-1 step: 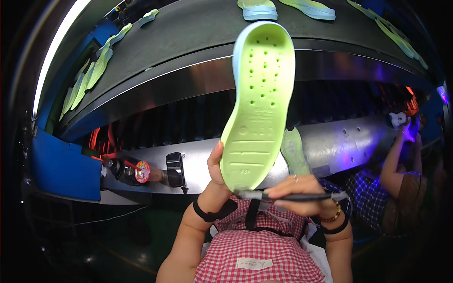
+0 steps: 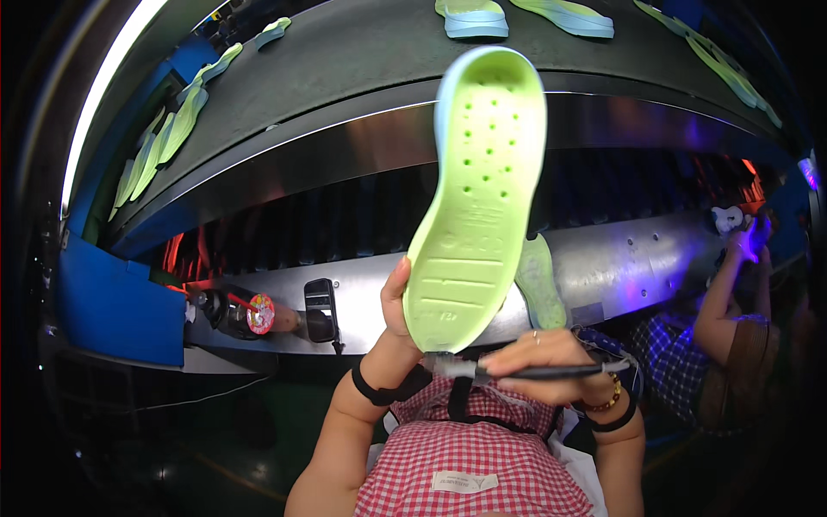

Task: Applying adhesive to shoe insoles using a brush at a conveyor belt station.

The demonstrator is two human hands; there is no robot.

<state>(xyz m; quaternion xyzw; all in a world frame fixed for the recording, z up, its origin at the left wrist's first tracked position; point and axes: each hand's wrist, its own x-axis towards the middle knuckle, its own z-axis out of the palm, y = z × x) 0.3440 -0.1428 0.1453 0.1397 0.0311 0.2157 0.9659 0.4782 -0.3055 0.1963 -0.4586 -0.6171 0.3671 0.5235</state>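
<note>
My left hand (image 2: 395,302) grips a light-green shoe sole (image 2: 461,233) with a light-blue side wall, near its lower end. The sole is raised upright, its inner face toward me, with small holes in the upper part and ridges below. My right hand (image 2: 544,366) is closed round the dark handle of a brush (image 2: 448,365). The brush's dark tip is at the bottom end of the sole; whether it touches I cannot tell. Just right of the held sole, a second green sole (image 2: 541,280) lies on the metal bench (image 2: 603,267).
Beyond the bench runs a dark conveyor belt (image 2: 362,60) carrying several soles (image 2: 564,17). On the bench at left are a black phone-like object (image 2: 320,310) and a cup with a pink lid (image 2: 260,314). At right, a co-worker's hands (image 2: 754,239) are under violet light.
The held sole has shifted slightly down and right, its top leaning more to the right. The brush and my right hand have moved slightly down.
</note>
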